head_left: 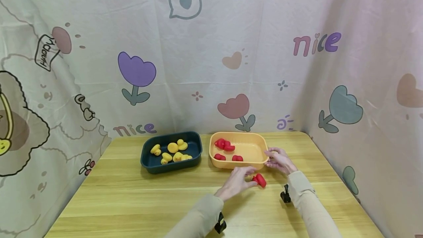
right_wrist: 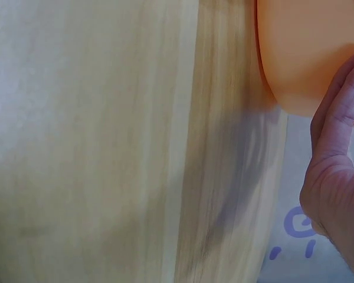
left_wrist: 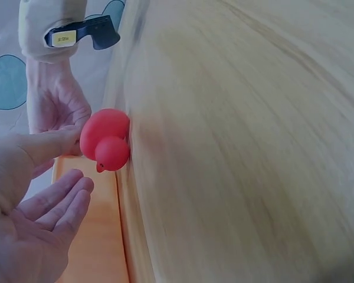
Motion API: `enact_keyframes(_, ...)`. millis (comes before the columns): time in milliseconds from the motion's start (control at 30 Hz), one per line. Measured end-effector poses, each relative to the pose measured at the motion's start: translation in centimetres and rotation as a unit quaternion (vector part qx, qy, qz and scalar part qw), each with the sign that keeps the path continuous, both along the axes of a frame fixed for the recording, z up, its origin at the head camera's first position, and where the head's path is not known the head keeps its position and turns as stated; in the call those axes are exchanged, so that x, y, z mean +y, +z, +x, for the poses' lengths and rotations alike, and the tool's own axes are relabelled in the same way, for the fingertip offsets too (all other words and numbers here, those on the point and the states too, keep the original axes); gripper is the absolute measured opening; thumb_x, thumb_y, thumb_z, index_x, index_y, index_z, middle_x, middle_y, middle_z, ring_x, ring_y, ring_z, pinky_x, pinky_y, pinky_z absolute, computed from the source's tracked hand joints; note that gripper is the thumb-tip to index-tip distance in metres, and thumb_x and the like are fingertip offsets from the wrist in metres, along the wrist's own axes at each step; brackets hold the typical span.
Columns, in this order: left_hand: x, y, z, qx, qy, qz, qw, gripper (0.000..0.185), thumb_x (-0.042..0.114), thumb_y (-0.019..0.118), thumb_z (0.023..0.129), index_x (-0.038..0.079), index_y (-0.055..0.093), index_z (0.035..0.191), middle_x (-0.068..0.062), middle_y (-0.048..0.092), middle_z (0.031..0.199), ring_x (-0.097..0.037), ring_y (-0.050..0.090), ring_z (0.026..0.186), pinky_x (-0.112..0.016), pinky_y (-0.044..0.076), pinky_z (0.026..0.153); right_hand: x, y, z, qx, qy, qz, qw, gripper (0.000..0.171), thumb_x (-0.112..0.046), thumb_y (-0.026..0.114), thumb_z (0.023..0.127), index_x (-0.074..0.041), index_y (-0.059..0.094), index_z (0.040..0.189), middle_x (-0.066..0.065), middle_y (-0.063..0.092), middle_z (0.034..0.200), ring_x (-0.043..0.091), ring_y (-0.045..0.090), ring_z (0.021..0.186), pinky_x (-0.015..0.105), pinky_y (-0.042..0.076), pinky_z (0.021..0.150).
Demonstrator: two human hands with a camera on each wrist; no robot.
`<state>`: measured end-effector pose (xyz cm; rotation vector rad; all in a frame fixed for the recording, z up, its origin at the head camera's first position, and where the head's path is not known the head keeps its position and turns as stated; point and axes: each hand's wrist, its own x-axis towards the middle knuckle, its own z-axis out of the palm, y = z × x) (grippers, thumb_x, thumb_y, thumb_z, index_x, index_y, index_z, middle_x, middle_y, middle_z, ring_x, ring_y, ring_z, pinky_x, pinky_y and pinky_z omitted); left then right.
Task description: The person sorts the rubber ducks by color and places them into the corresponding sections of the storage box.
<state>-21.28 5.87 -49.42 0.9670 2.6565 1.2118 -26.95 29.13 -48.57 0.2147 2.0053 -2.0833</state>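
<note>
On the wooden table [head_left: 132, 201] stand a dark blue tray [head_left: 172, 164] with yellow ducks and, beside it, an orange tray [head_left: 261, 146] with red ducks inside. The right hand [head_left: 281, 160] rests with relaxed fingers against the right end of the orange tray. The left hand [head_left: 236, 182] is open, its thumb touching the red duck [head_left: 260, 180], which lies on the table just in front of the orange tray, between both hands.
</note>
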Motion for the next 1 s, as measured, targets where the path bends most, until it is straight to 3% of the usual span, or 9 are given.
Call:
enact_keyframes(500, 1.0, -0.5, 0.1, 0.002, -0.014, -0.011, 0.9998, 0.047, 0.012, 0.076, 0.089, 0.010, 0.064, 0.134, -0.004, 0.070, 0.131, -0.019, 0.069, 0.116, -0.026, 0.056, 0.100, 0.0, 0.1, 0.0, 0.000, 0.003, 0.011, 1.000, 0.028, -0.012, 0.051, 0.104, 0.002, 0.040, 0.126, 0.002, 0.064, 0.070, 0.006, 0.062, 0.056, 0.015, 0.056, 0.054)
enact_keyframes(667, 1.2, -0.7, 0.0, 0.036, -0.012, -0.042, 0.9984, 0.046, 0.011, 0.077, 0.088, 0.012, 0.066, 0.133, -0.002, 0.073, 0.125, -0.017, 0.068, 0.114, -0.023, 0.055, 0.097, -0.1, 0.2, 0.1, -0.001, 0.004, 0.013, 1.000, 0.026, -0.012, 0.051, 0.104, 0.001, 0.041, 0.124, 0.002, 0.064, 0.071, 0.007, 0.062, 0.057, 0.016, 0.056, 0.055)
enact_keyframes(867, 1.4, -1.2, -0.2, 0.092, -0.013, -0.078, 0.9926, 0.044, 0.013, 0.078, 0.088, 0.013, 0.068, 0.131, -0.001, 0.075, 0.117, -0.013, 0.068, 0.099, -0.016, 0.051, 0.085, -0.2, 0.3, 0.3, 0.004, 0.009, 0.012, 1.000, 0.029, -0.012, 0.052, 0.104, 0.002, 0.040, 0.127, 0.002, 0.064, 0.072, 0.006, 0.062, 0.057, 0.015, 0.056, 0.056)
enact_keyframes(1000, 1.5, -1.4, -0.2, 0.101, -0.005, -0.078, 0.9918, 0.044, 0.014, 0.078, 0.088, 0.013, 0.068, 0.130, -0.001, 0.075, 0.115, -0.012, 0.068, 0.098, -0.017, 0.052, 0.086, -0.1, 0.2, 0.3, 0.006, 0.007, 0.008, 1.000, 0.033, -0.012, 0.052, 0.104, 0.004, 0.038, 0.129, 0.002, 0.064, 0.072, 0.006, 0.062, 0.057, 0.015, 0.056, 0.055)
